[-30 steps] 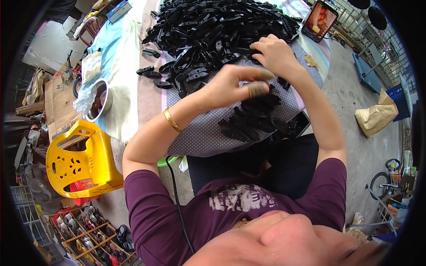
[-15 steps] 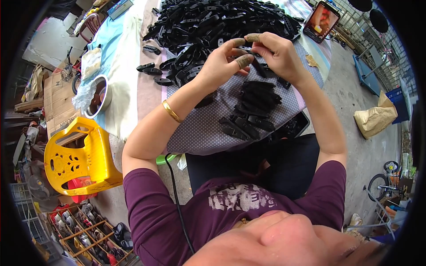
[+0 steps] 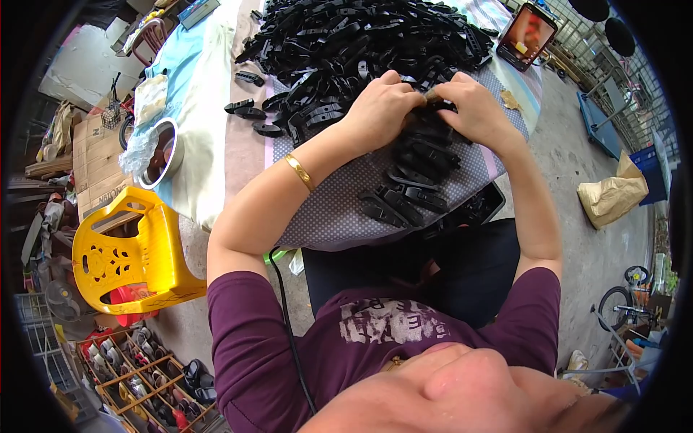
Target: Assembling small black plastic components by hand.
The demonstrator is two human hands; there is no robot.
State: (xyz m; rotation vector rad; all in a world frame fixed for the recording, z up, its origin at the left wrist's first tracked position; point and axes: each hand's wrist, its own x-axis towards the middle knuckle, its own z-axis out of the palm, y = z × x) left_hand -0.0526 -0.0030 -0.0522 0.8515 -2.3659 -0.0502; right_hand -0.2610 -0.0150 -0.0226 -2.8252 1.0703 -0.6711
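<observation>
Both my hands meet over the near side of a big heap of small black plastic pieces. My left hand is closed, its fingers curled down, and what its fingertips grip is hidden. Close beside it, my right hand pinches a black plastic piece between thumb and index finger; only a bit of that piece shows. Brownish wraps cover some fingertips. Just below the hands, a smaller group of black plastic pieces lies in rough rows near the table's front edge.
A dotted cloth covers the table. A lit phone stands at the far right, near a dry leaf. At left are a white bowl with a plastic bag and a yellow chair. A black tray sits below the front edge.
My hands were raised with fingertips spread over the pieces. Now they are lower, turned down and closed together among the pieces. The left wrist has shifted slightly right.
</observation>
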